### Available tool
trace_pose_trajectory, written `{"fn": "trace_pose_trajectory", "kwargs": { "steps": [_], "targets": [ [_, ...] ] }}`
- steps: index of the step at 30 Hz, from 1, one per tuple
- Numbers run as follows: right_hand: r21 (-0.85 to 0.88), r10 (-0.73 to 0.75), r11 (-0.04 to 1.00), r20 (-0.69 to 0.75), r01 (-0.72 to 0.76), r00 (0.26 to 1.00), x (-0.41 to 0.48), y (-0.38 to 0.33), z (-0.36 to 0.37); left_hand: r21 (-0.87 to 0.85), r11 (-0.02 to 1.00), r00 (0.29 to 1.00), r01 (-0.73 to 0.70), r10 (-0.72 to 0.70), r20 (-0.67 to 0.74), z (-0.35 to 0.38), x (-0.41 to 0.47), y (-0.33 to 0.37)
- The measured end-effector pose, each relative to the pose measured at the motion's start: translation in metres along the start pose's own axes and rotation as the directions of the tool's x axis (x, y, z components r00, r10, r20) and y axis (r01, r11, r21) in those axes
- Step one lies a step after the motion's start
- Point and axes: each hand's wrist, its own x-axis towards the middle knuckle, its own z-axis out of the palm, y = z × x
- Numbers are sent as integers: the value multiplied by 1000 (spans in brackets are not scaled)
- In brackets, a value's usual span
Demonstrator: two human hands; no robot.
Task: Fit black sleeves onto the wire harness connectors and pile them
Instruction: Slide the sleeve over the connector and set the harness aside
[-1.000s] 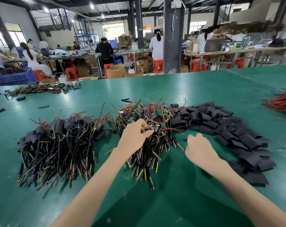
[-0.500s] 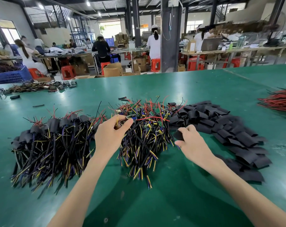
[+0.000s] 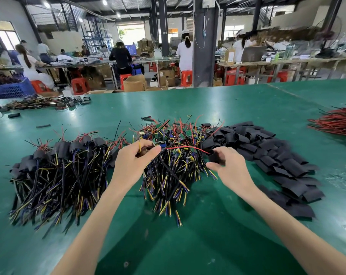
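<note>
Green table [image 3: 188, 245] up close; left hand [image 3: 134, 163] pinches one harness [image 3: 160, 144] by its connector end, right hand [image 3: 229, 169] grips a black sleeve [image 3: 214, 157] just beside it, both above the middle pile; sleeve's not on yet. The connector end points right at the sleeve, its red lead runs sideways towards it, and the tail looks to trail back toward me. Progress looks maybe half; the sleeved pile [image 3: 59, 171] on the left is big, but the bare pile [image 3: 172, 171] and the loose sleeves [image 3: 267, 151] are still plenty. Red wires [image 3: 334, 122] lie further off.
</note>
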Motion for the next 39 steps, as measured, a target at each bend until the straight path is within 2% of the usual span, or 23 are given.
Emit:
{"fn": "trace_pose_trajectory", "kwargs": {
  "steps": [7, 11, 20, 28, 39],
  "targets": [
    [49, 20, 999, -42, -18, 999, 2, 1, 0, 15, 1000, 996, 20, -21, 83, 0, -1, -1],
    [164, 58, 985, -67, -47, 996, 2, 0, -2, 23, 1000, 995, 10, -13, 102, -4, -1, -1],
    [343, 158, 927, 21, -155, 987, 1, 1, -4, -76, 997, 990, -25, 35, 135, -4, -1, 2],
    [385, 191, 901, 67, -202, 979, 2, 5, -3, -97, 994, 989, -57, 69, 129, -6, -1, 1],
    [366, 142, 919, 46, -149, 989, 1, 4, -4, -82, 996, 990, -30, 41, 135, -7, -1, 3]
  ]
}}
